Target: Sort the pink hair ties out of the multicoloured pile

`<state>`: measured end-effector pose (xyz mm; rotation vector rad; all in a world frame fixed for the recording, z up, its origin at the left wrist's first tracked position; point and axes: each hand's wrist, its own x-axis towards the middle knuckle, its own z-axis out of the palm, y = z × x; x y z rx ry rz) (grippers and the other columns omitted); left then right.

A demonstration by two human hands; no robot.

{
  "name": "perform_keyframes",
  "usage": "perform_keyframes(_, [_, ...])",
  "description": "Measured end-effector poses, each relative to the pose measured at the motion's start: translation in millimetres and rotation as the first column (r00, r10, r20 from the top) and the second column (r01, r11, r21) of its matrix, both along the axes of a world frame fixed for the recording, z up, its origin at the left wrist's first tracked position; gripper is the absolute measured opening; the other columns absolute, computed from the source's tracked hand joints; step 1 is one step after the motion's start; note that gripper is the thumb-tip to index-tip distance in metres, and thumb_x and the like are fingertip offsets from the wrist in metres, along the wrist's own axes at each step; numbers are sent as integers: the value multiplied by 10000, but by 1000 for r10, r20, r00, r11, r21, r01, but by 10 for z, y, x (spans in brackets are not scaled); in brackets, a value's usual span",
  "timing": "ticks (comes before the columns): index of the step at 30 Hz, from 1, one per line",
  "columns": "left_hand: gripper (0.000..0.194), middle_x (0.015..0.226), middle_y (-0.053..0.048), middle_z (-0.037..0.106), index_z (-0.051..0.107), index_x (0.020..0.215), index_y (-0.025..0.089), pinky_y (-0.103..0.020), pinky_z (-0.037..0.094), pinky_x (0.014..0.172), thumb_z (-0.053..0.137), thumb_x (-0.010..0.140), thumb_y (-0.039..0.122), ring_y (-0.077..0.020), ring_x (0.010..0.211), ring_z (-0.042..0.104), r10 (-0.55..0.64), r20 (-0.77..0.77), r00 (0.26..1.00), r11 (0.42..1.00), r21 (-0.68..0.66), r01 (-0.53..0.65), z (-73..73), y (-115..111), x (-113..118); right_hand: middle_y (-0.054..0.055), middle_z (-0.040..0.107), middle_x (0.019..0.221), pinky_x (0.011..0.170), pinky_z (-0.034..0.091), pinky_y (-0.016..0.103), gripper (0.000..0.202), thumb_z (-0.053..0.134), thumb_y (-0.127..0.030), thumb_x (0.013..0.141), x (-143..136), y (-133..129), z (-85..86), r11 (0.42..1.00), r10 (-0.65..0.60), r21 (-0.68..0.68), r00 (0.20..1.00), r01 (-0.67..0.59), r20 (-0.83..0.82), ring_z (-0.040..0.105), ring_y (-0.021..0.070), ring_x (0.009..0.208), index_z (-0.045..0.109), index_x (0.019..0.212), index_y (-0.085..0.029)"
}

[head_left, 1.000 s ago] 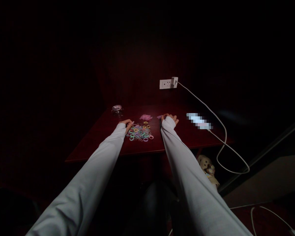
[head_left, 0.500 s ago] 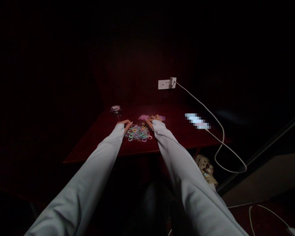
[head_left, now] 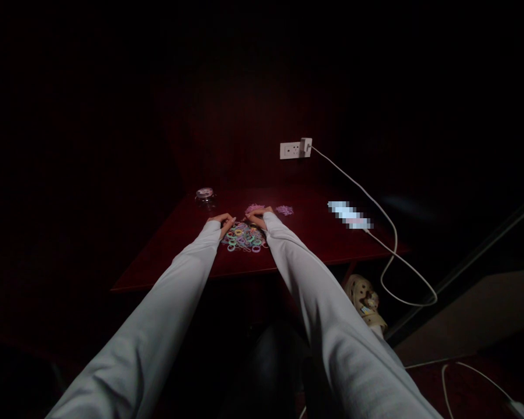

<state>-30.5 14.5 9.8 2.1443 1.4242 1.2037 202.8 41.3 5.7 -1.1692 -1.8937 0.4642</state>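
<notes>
A mixed heap of colourful hair ties (head_left: 245, 240) lies near the front edge of the dark red table (head_left: 174, 250). At its left edge, my left hand (head_left: 223, 220) is closed, thumb and fingers pinched together; whatever they hold is too small to make out. My right hand (head_left: 257, 216) bends over the heap's far right side, its fingers curled closed, and their contents are hidden. Just behind that hand is a small pile of pink hair ties (head_left: 254, 208). A separate pile of purple hair ties (head_left: 284, 210) sits to its right.
A clear jar (head_left: 205, 198) stands at the table's back left. On the right lies a pixelated phone (head_left: 349, 215), its white cable (head_left: 395, 233) looping past the table edge up to a charger (head_left: 306, 146) in the wall socket (head_left: 290, 151). A beige clog (head_left: 365, 299) shows below.
My right hand has moved left, from between the pink and purple piles to over the mixed heap, uncovering the purple pile. My left hand has hardly moved.
</notes>
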Motion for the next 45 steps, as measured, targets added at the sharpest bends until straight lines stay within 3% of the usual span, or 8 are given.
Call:
perform_keyframes(4, [456, 627, 9, 675, 701, 763, 218, -256, 458, 633, 610, 908, 641, -160, 610, 605, 15, 4, 1000, 1000, -1, -15, -27, 1, 31, 31, 838, 1072, 1185, 389, 446, 240, 853, -561, 868, -119, 65, -36, 998, 33, -44, 999, -34, -15, 623, 306, 1287, 910, 946, -342])
perform_keyframes(9, [466, 648, 8, 681, 717, 822, 221, -248, 452, 613, 574, 944, 648, -159, 608, 614, -20, 5, 1000, 1000, 4, 20, -22, -31, 27, 36, 828, 1097, 1204, 369, 489, 152, 918, -494, 815, -144, 46, -2, 994, 6, -110, 1000, -6, -1, 570, 344, 1356, 910, 863, -350])
perform_keyframes(18, [496, 630, 17, 661, 712, 801, 222, -245, 441, 621, 576, 938, 679, -150, 605, 583, -12, 5, 1000, 1000, 25, 11, -12, -43, 21, 51, 805, 992, 1225, 348, 486, 251, 899, -588, 814, -127, -40, 39, 994, 38, -104, 999, -41, -27, 565, 341, 1349, 904, 818, -337])
perform_keyframes(24, [562, 627, 10, 652, 704, 774, 226, -253, 442, 610, 570, 881, 762, -158, 610, 594, -7, 21, 1000, 1000, 7, 7, -51, 15, 24, 34, 786, 1104, 1199, 417, 412, 220, 891, -570, 838, -132, -52, 34, 983, -42, -177, 999, 47, 33, 614, 297, 1319, 912, 904, -362])
perform_keyframes(27, [562, 636, 6, 663, 710, 775, 223, -257, 451, 627, 564, 876, 755, -155, 608, 595, 3, 23, 1000, 1000, 18, -3, -58, 26, 28, 27, 788, 1126, 1221, 407, 427, 187, 899, -544, 844, -137, -67, 45, 984, -48, -170, 998, 56, 52, 604, 302, 1350, 912, 909, -368])
perform_keyframes(33, [493, 617, 11, 663, 699, 755, 221, -246, 453, 604, 603, 891, 684, -150, 586, 593, 18, 12, 1000, 1000, -20, -17, -26, 10, 49, 24, 795, 1099, 1191, 432, 427, 291, 854, -654, 854, -127, -150, 121, 992, 7, -122, 999, -1, 52, 652, 280, 1253, 914, 930, -380])
perform_keyframes(41, [467, 629, 14, 672, 712, 794, 221, -243, 465, 626, 588, 928, 651, -150, 593, 610, -23, -8, 1000, 1000, 3, 23, 2, -44, 34, 26, 788, 1067, 1182, 440, 413, 259, 839, -589, 886, -120, -228, 204, 988, 5, -155, 999, 4, 54, 661, 251, 1171, 910, 897, -339])
perform_keyframes(45, [522, 588, 17, 649, 693, 758, 229, -253, 450, 604, 589, 899, 721, -156, 573, 588, 0, -4, 1000, 1000, -17, 0, 6, -36, 46, 24, 775, 1063, 1172, 455, 400, 264, 836, -599, 885, -101, -228, 194, 991, 8, -130, 998, 0, 57, 684, 243, 1145, 912, 919, -348])
